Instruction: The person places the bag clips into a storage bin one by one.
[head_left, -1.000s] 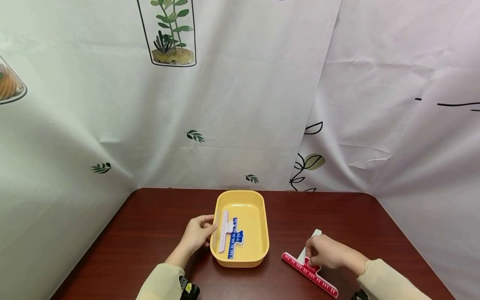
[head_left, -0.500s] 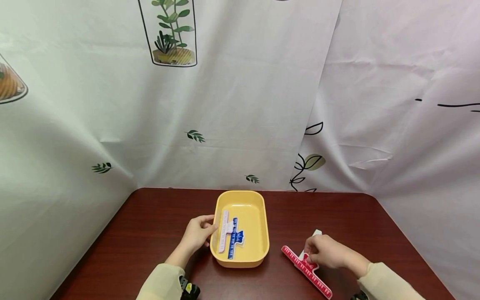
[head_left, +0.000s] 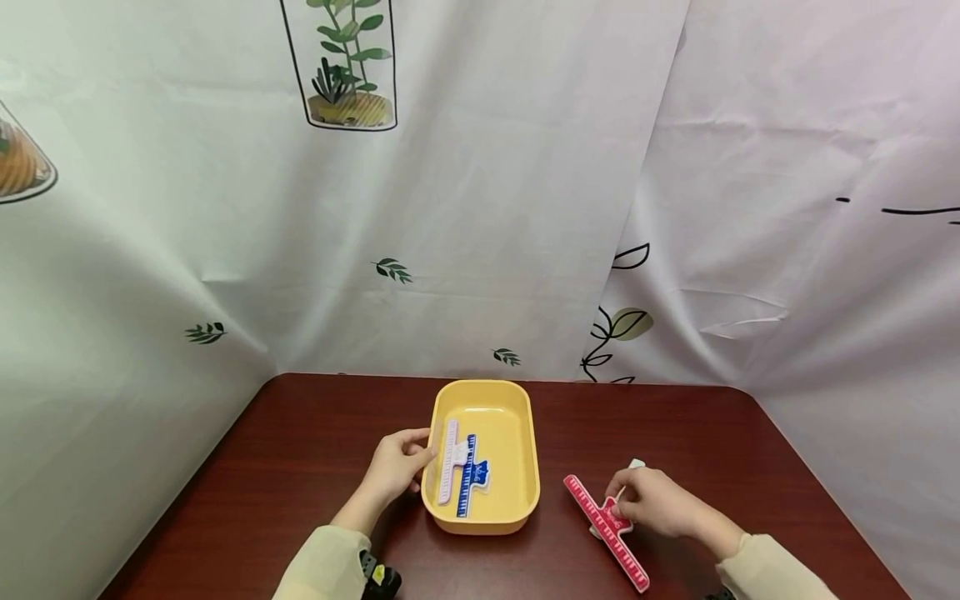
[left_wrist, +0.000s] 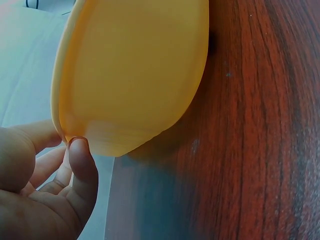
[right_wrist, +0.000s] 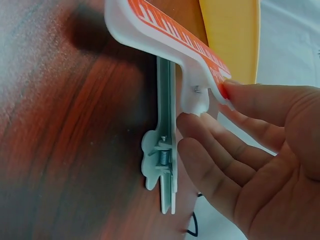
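My left hand [head_left: 393, 468] pinches the left rim of a yellow plastic tray [head_left: 529, 450], thumb on the inner side in the left wrist view. Inside the tray lie a pale pink clip [head_left: 447, 471] and a blue clip [head_left: 465, 487], both with long ruler-marked bars. To the right, my right hand [head_left: 663, 502] holds a red ruler-marked clip [head_left: 621, 550] by its handle, between thumb and fingers. The right wrist view shows the red clip raised off the table. Another clip, white in the head view [head_left: 637, 463], lies under it, its spring side [right_wrist: 164, 157] showing; the hand partly covers it.
The dark red-brown wooden table [head_left: 322, 433] carries everything. Behind it and at both sides hang pale patterned cloths [head_left: 487, 208]. A black device is strapped at each wrist, the left one [head_left: 380, 579] plainer to see.
The red clip has risen slightly and turned steeper, its lower end swinging left and its upper end moving up. My right hand has shifted a little with it. My left hand keeps its hold on the tray.
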